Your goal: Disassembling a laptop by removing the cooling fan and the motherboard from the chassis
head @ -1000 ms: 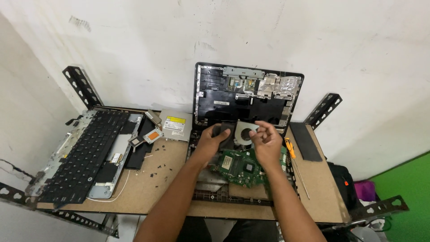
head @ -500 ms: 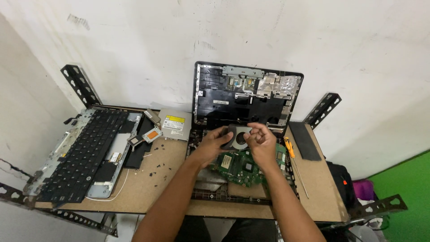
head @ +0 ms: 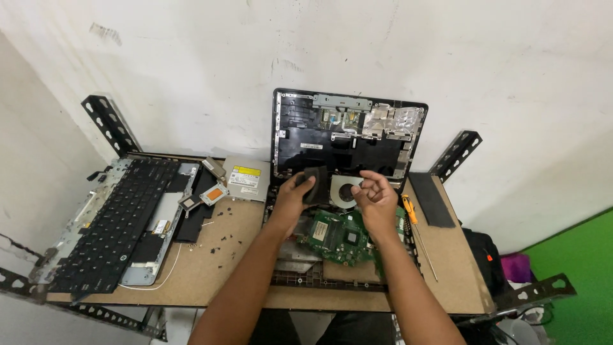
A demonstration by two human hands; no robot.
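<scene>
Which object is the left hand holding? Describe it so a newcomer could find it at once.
Start at the opened laptop base in the middle of the wooden table, with its green circuit board. At the board's far edge, left of the round cooling fan, the left hand grips a small dark block, the only loose piece lifted off the table.

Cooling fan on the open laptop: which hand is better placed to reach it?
Probably the right hand: it hovers empty beside the cooling fan, while the left hand already grips a small dark piece.
</scene>
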